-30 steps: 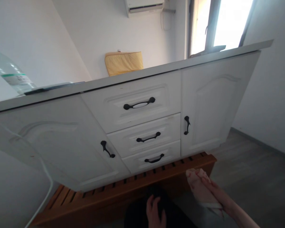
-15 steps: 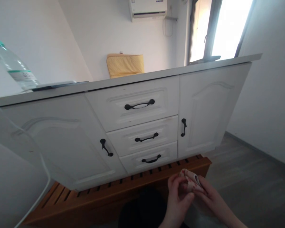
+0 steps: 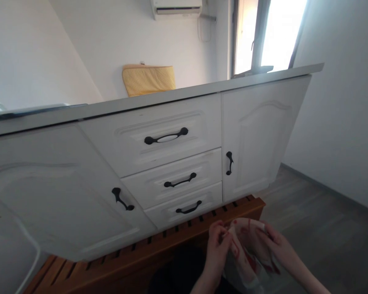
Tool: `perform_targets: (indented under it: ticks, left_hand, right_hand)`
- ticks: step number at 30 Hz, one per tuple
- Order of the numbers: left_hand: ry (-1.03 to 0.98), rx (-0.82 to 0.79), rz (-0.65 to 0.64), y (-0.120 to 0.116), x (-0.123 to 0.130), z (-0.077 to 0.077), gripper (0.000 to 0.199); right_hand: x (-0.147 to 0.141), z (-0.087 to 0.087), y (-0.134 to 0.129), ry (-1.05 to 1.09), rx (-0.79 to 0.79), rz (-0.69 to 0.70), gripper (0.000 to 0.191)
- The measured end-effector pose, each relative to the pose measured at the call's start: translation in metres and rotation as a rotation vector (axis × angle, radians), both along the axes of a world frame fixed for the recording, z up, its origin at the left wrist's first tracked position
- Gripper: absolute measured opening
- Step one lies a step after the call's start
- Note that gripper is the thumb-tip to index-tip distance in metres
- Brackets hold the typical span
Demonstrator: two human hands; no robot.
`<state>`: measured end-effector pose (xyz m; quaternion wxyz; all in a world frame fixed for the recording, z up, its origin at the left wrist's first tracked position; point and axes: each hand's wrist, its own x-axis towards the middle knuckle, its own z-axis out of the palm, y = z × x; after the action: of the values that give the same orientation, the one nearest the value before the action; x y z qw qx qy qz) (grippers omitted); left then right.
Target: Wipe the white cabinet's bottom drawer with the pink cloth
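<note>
Low at the right of the head view, a thin white plastic bag [image 3: 243, 249] with red print hangs between my two hands. My left hand [image 3: 215, 250] pinches its edge on the left side, fingers closed. On the other side my right hand [image 3: 275, 241] grips the rim, thumb on top. The bag is partly spread, with its lower part drooping and looking see-through. What, if anything, is inside it I cannot make out.
A white cabinet [image 3: 104, 147] with black handles stands ahead, on a slatted wooden bench [image 3: 138, 250]. A yellow-covered chair back [image 3: 150, 79] shows behind it. A white cable [image 3: 30, 241] runs down at the left. Grey floor [image 3: 319, 220] lies at the right.
The bunched bag has been opened out and now hangs down. My hands have moved apart, both keeping hold. The view has shifted right, so the bottle at the left is mostly out of frame.
</note>
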<state>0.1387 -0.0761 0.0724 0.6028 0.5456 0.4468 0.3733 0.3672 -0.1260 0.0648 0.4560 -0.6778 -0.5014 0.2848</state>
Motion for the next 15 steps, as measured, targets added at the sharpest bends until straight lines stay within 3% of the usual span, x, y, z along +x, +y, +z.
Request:
perform_targets:
  ticks: [4, 8, 12, 15]
  left_hand:
    - [-0.074, -0.121, 0.005, 0.02, -0.025, -0.006, 0.039]
    - [-0.123, -0.19, -0.074, 0.031, -0.035, -0.004, 0.047]
    - [-0.026, -0.107, -0.095, 0.041, -0.041, 0.001, 0.042]
    - [0.121, 0.031, -0.066, 0.047, -0.045, 0.004, 0.027]
  right_hand:
    - [0.023, 0.001, 0.014, -0.121, -0.033, -0.077, 0.048]
    - [0.021, 0.003, 0.023, -0.173, 0.006, -0.094, 0.052]
    - [0.017, 0.01, 0.027, -0.204, 0.063, -0.208, 0.071]
    - [0.02, 0.015, 0.029, -0.216, 0.042, -0.208, 0.063]
